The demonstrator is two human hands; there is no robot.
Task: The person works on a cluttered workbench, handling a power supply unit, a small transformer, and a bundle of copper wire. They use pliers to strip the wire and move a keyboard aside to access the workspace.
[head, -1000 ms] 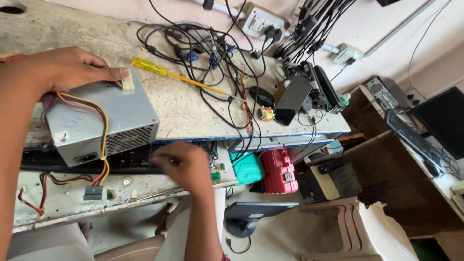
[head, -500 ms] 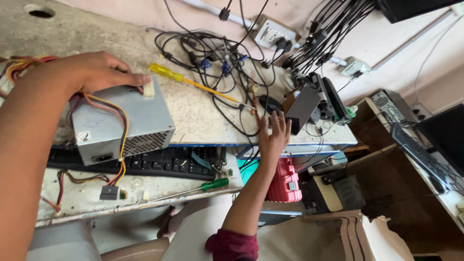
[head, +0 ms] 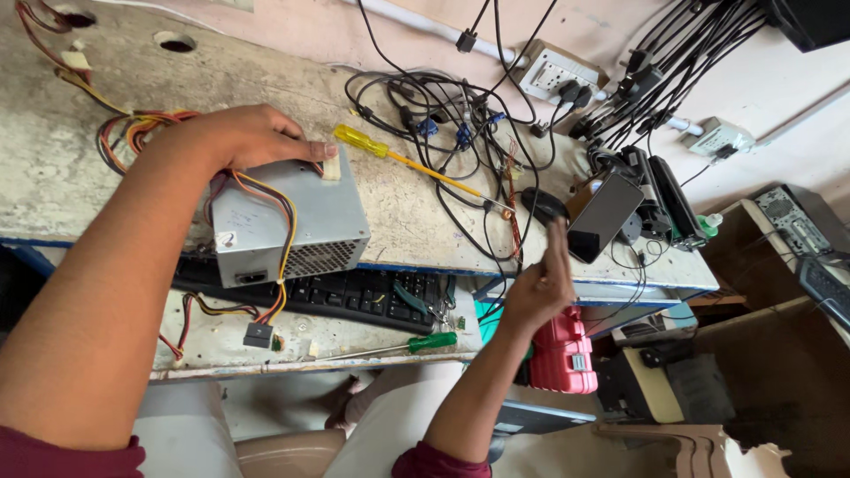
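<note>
Left hand (head: 243, 137) pressing flat on top of the grey power supply box (head: 283, 221), fingers spread over its far edge, palm down rather than clenched around it; box sitting at the front edge of the worn workbench (head: 80, 177), just above the black keyboard (head: 354, 296) on the lower shelf, with its bundle of coloured wires (head: 266, 257) trailing down the front face.

Right hand (head: 542, 288) hanging in the air, fingers straight and loosely together, grasping nothing, rising toward the tangle of black cables (head: 443, 115) and the yellow-handled screwdriver (head: 398, 159) lying on the bench. Green-handled screwdriver (head: 416, 343) lying on the shelf, near the keyboard's front.

Advising: keeping the left palm squarely over the box so it is not sliding toward the edge; keeping the wire bundle clear of the shelf lip; taking any tool by the handle, clear of the cable tangle.

Comparing with half a second ago: right hand sitting slightly lower and further right, now turning edge-on beside the dark phone (head: 606, 217); left hand and box holding the same placement.
</note>
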